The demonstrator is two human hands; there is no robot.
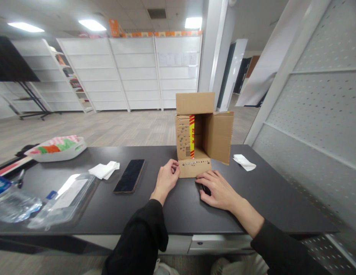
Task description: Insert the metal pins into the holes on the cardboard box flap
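An open cardboard box stands on the dark table, its lower front flap lying toward me. Along that flap runs a row of small shiny metal dots and dark holes, and more grey dots speckle the box's left flap. My left hand is at the left edge of the lower flap, thumb and fingers pinched together; whatever they hold is too small to make out. My right hand is curled over a small black object in front of the flap's right corner, mostly hidden by the palm.
A phone and folded tissue lie to the left. Farther left are a clear plastic case, a water bottle and a white basket. Another tissue lies right of the box. A perforated panel borders the right side.
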